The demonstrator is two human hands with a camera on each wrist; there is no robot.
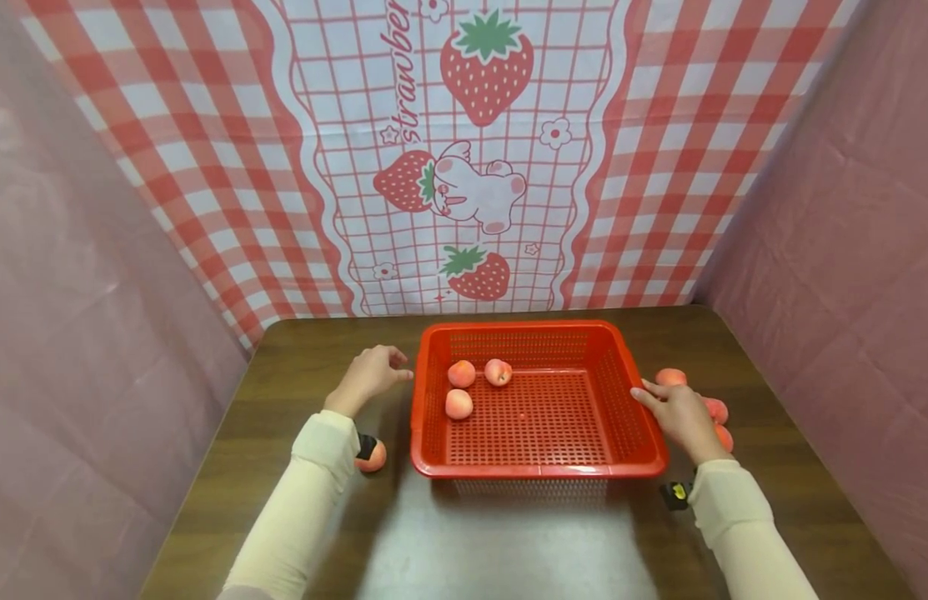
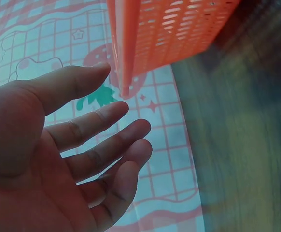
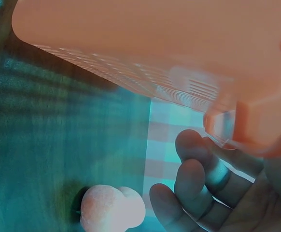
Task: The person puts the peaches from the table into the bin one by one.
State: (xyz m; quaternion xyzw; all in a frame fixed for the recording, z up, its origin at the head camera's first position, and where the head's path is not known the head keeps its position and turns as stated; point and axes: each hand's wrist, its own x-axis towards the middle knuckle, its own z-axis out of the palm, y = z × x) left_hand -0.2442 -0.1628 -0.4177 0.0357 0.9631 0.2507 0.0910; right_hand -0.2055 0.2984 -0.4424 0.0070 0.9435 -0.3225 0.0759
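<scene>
While three small pink peaches (image 1: 471, 386) lie at ten o'clock inside the red perforated plastic basket (image 1: 539, 467) on the brown wooden table (image 1: 509, 542), the left hand (image 1: 369, 375) hovers with fingers spread and holding nothing at nine o'clock, and the right hand (image 1: 681, 412), fingers relaxed, touches the rim at three o'clock beside three more peaches (image 1: 714, 410).

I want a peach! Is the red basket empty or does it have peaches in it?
Not empty: three peaches lie in the red basket, near its far left corner.

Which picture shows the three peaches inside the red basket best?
The head view. It looks down into the basket, so all three peaches show clearly near its back left corner. The left wrist view shows only the basket's outer wall, no peaches inside. The right wrist view shows the blurred basket from outside and just a peach on the table.
</scene>
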